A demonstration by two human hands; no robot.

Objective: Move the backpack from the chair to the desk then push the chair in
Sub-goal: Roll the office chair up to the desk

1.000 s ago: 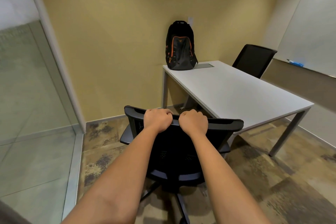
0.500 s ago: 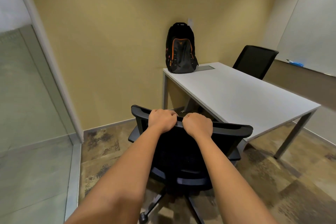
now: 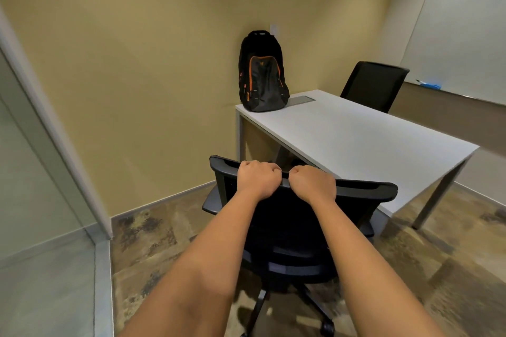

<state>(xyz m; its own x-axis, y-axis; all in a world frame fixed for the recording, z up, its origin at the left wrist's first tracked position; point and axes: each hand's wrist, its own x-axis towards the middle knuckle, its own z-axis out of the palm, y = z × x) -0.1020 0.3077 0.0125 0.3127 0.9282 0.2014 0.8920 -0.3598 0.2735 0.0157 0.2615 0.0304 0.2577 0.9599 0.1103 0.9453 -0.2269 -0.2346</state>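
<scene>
A black backpack (image 3: 261, 74) with orange trim stands upright on the far left corner of the white desk (image 3: 364, 142), leaning against the yellow wall. A black office chair (image 3: 356, 194) on wheels stands in front of me, its back towards me, its seat beside the desk's near left edge. My left hand (image 3: 257, 179) and my right hand (image 3: 313, 183) are side by side, both closed over the top rail of the chair's backrest.
A second black chair (image 3: 373, 85) stands at the desk's far side. A glass partition with a metal frame (image 3: 54, 131) runs along the left. A whiteboard (image 3: 465, 24) with a blue eraser (image 3: 430, 85) hangs on the right wall. Patterned carpet (image 3: 451, 268) covers the floor.
The chair has rolled forward and to the right, closer to the desk, with both hands still gripping its backrest. The backpack has not moved.
</scene>
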